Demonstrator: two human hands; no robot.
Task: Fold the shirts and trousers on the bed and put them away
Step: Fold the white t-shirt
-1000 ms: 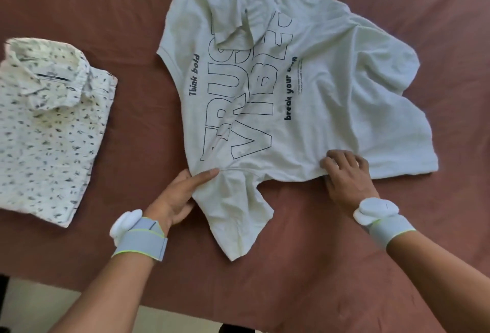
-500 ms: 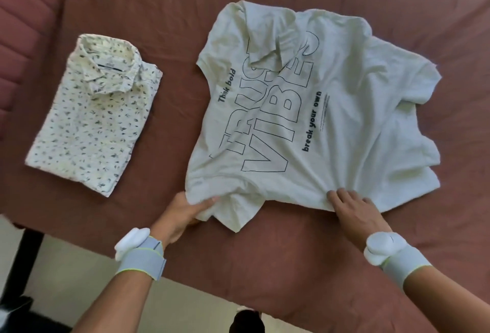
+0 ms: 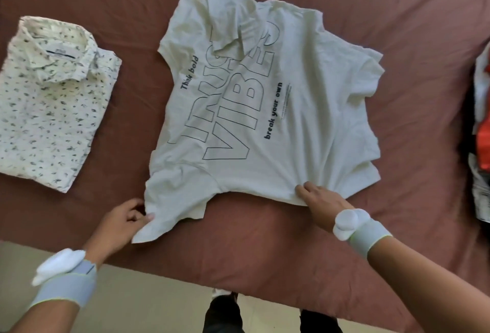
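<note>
White tee (image 3: 278, 125) | L hand (image 3: 124, 220) pinches sleeve, R hand (image 3: 322, 200) grips hem | folded print shirt (image 3: 50, 99) left, clothes pile (image 3: 481, 133) right

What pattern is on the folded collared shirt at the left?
Small dark leaf-like specks on white, covering the folded collared shirt; clearest in the head view.

Home bedroom, bed (image 3: 265, 239) under a rust-brown sheet, folded shirt (image 3: 50, 104), pale floor (image 3: 148, 303) beside it

Bare bed sheet (image 3: 138, 120) separates T-shirt (image 3: 305, 131) from folded shirt (image 3: 53, 104).
</note>
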